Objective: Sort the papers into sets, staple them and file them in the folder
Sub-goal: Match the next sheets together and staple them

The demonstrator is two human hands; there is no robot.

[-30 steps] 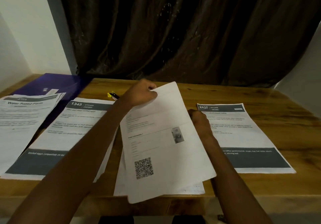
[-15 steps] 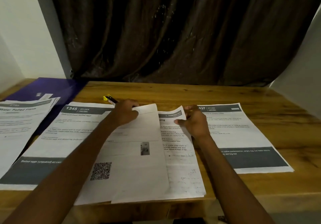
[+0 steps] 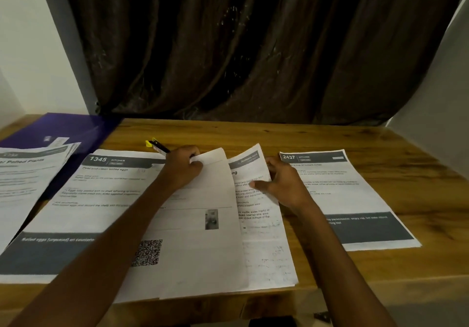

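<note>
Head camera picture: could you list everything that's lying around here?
table: one, brown wood, fills the foreground
folder: one, purple, far left corner
Potted Plants set: one, white, far left, partly on the folder
sheet 1345: one, white with grey bands, left of centre
QR sheet: one, white, centre, top pinched
text sheet: one, white, under the QR sheet
sheet 2437: one, white and grey, right
pen: one, yellow and black, behind the papers
curtain: one, dark brown, behind
left hand: grips the QR sheet
right hand: fingers on the text sheet
</note>
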